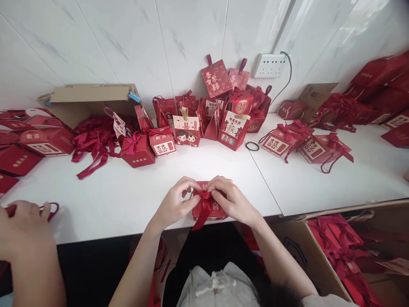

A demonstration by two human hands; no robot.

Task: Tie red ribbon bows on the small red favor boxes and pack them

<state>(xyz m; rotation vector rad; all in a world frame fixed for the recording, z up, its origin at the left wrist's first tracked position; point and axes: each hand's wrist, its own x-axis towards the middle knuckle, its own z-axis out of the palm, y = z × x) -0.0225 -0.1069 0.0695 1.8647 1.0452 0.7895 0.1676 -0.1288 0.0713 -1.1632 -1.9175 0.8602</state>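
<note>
A small red gift box point(209, 209) lies at the near edge of the white table point(134, 192), just in front of me. A dark red ribbon point(204, 207) crosses its top, and one tail hangs over the table edge. My left hand point(175, 202) pinches the ribbon from the left. My right hand point(231, 198) pinches it from the right. The fingertips of both hands meet over the knot at the box's middle.
Several finished red boxes point(187, 130) with ribbons stand along the tiled wall. Loose ribbons point(94, 143) and an open cardboard box point(86, 100) sit at back left. Another person's hand point(24, 228) rests at the near left. A carton of red packs point(341, 251) stands at lower right.
</note>
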